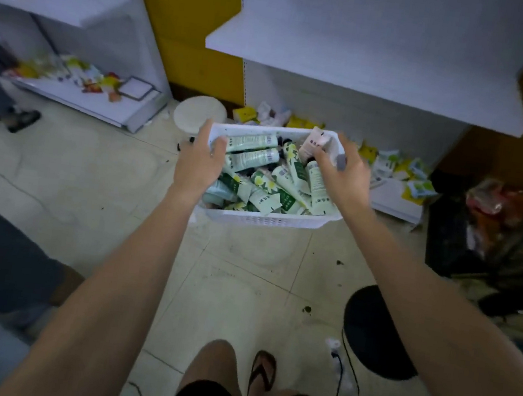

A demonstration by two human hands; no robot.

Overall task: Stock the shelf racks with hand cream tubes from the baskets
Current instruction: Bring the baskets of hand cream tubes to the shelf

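1. Pale floor tiles [243, 278] are being viewed from above, with white shelf racks [371, 62] standing at the far side and yellow panels [190, 22] showing between them.
2. A white basket [260, 219] is being held at the middle of the scene, just near of the right rack's bottom shelf; whether it is resting on the floor cannot be told.
3. Hand cream tubes [289, 181], mostly green and white, are being carried in it in a loose, crisscrossed heap, and a pink tube [315, 143] is lying at its far right corner.
4. The basket's left rim is being gripped by the left hand [198, 163], the thumb laid inside and the fingers curled over the outside.
5. The right hand [345, 179] is being held over the right rim, blurred, its fingers spread and gripping nothing; whether it is touching the basket cannot be told.
6. Loose packets [399, 173] are being kept on the bottom shelf to the right, a round white object [198, 114] is lying far left of the basket, and a black round seat [375, 332] is standing near right.
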